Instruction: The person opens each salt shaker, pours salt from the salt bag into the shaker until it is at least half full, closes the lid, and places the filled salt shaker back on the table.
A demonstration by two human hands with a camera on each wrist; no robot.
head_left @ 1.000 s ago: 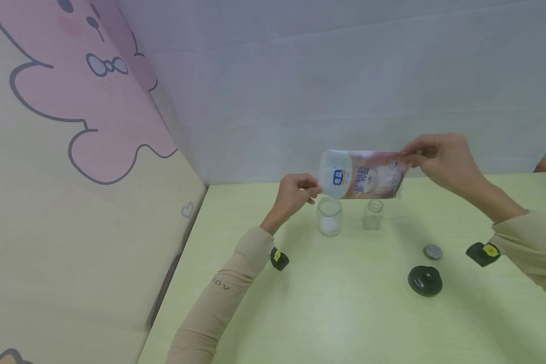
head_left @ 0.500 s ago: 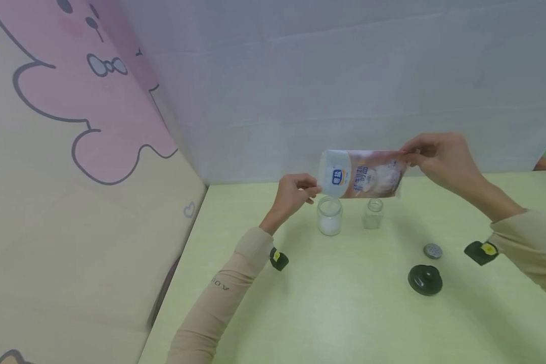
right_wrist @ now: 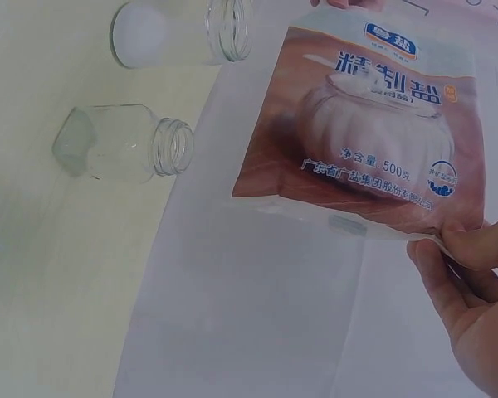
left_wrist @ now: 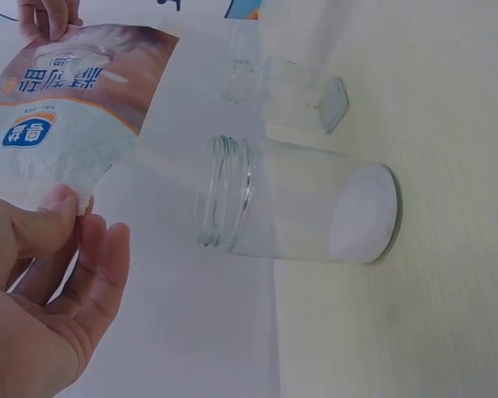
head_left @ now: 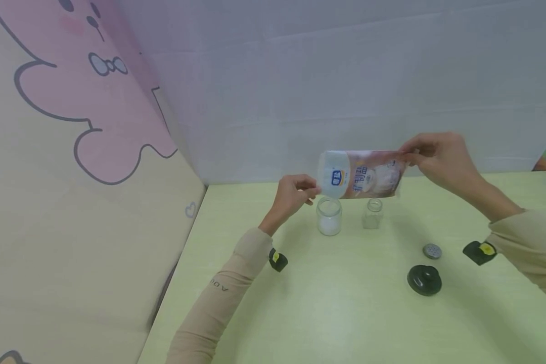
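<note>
A printed salt bag (head_left: 361,174) is held sideways above the table between both hands. My left hand (head_left: 293,197) pinches a corner at its pale end, thumb (left_wrist: 60,206) on top. At the brown end, my right hand (head_left: 446,156) pinches the other corner between thumb and fingers. Below the pale end stands a round glass jar (head_left: 329,222) without a lid, white grains covering its bottom (left_wrist: 365,214). To its right is a smaller square glass jar (head_left: 371,217), uncapped and clear, behind and below the bag.
On the right of the light green table (head_left: 346,313) lie a grey perforated cap (head_left: 432,251) and, nearer me, a black knobbed lid (head_left: 424,280). A pale cloth wall (head_left: 346,76) rises behind the table, and a cartoon-printed one (head_left: 109,126) at the left.
</note>
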